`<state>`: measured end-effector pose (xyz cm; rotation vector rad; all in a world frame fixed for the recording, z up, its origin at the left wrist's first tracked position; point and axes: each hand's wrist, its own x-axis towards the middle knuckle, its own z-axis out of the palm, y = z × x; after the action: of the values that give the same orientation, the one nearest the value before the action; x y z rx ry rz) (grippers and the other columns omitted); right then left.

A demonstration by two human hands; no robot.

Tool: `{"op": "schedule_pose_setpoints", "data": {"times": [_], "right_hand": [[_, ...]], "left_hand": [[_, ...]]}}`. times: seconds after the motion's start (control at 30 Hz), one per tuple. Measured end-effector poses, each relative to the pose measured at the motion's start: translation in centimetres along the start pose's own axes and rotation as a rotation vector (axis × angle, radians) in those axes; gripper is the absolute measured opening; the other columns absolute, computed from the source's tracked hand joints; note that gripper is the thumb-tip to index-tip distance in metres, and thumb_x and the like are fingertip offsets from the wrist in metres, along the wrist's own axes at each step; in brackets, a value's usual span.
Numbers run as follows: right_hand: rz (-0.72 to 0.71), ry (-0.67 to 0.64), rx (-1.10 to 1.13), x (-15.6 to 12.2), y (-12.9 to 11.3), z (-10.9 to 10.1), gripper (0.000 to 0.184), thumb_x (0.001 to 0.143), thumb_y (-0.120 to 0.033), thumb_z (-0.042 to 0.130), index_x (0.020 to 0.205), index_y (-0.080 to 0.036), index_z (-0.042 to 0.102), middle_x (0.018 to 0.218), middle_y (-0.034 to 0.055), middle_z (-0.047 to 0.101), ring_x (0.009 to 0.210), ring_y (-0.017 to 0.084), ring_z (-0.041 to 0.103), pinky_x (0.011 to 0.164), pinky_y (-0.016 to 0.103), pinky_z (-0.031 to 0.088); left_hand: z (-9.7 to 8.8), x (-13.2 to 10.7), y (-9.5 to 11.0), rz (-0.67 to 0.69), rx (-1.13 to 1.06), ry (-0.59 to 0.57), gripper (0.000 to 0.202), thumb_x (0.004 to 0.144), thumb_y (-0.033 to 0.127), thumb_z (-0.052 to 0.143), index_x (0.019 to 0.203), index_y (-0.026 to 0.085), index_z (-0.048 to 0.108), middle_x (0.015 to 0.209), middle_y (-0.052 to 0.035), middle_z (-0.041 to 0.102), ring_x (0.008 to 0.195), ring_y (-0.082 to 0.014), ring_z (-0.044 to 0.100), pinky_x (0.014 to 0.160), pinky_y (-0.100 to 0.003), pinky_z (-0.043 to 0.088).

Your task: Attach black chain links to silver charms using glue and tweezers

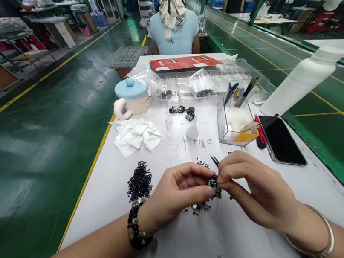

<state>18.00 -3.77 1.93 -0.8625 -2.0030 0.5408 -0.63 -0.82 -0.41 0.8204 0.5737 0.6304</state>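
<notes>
Between the thumb and fingers of my left hand (181,190) is a small black-and-silver part (214,186), held just above the table. The thumb and forefinger of my right hand (254,185) are pinched together at the right edge of that part; any tiny piece between them is hidden. Dark pointed tips, like those of tweezers (214,159), show beside my right fingers, and I cannot tell whether that hand holds them. Under and behind my hands lies a scatter of small silver-and-black pieces (201,207). A pile of black hook-shaped pieces (139,180) lies beyond my left wrist.
A lidded mug (133,98) and crumpled tissue (136,135) stand at the left. On the right are a clear pen box (235,121), a phone (282,140) and a tilted white bottle (303,80). Compartment trays (181,85) lie behind. A person (173,27) sits ahead.
</notes>
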Motion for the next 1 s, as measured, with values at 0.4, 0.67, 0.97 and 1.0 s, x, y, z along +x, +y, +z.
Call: {"op": "schedule_pose_setpoints", "data": {"times": [0.4, 0.67, 0.97, 1.0], "right_hand": [[-0.043, 0.090, 0.079, -0.2, 0.9, 0.5, 0.014, 0.079, -0.004, 0.057, 0.085, -0.016, 0.056, 0.071, -0.0003, 0.052, 0.066, 0.011, 0.046, 0.062, 0.031, 0.035], [0.140, 0.075, 0.331, -0.4, 1.1, 0.8, 0.009, 0.080, -0.011, 0.063, 0.081, -0.019, 0.060, 0.067, -0.0027, 0.050, 0.065, 0.009, 0.046, 0.057, 0.025, 0.038], [0.285, 0.003, 0.510, -0.6, 1.3, 0.6, 0.008, 0.080, -0.021, 0.066, 0.078, -0.021, 0.058, 0.072, -0.0034, 0.047, 0.069, 0.009, 0.045, 0.061, 0.024, 0.038], [0.284, -0.011, 0.507, -0.5, 1.3, 0.5, 0.008, 0.080, -0.022, 0.066, 0.078, -0.021, 0.058, 0.073, -0.0031, 0.047, 0.069, 0.009, 0.045, 0.061, 0.023, 0.038]], "left_hand": [[0.2, 0.1, -0.1, -0.081, -0.113, -0.081, 0.031, 0.062, 0.024, 0.082, 0.087, 0.012, 0.069, 0.075, -0.0040, 0.069, 0.072, -0.0120, 0.064, 0.071, -0.023, 0.047], [-0.3, -0.1, -0.3, -0.056, -0.118, -0.129, 0.027, 0.064, 0.018, 0.081, 0.088, 0.016, 0.070, 0.083, -0.0026, 0.069, 0.080, -0.0108, 0.063, 0.075, -0.023, 0.047], [-0.4, -0.2, -0.2, 0.006, -0.034, -0.195, 0.026, 0.067, 0.016, 0.078, 0.091, 0.018, 0.070, 0.090, -0.0036, 0.066, 0.085, -0.0135, 0.062, 0.085, -0.031, 0.047], [-0.4, -0.3, -0.2, 0.010, -0.028, -0.193, 0.025, 0.067, 0.016, 0.078, 0.091, 0.018, 0.070, 0.091, -0.0037, 0.066, 0.086, -0.0137, 0.062, 0.085, -0.031, 0.048]]}}
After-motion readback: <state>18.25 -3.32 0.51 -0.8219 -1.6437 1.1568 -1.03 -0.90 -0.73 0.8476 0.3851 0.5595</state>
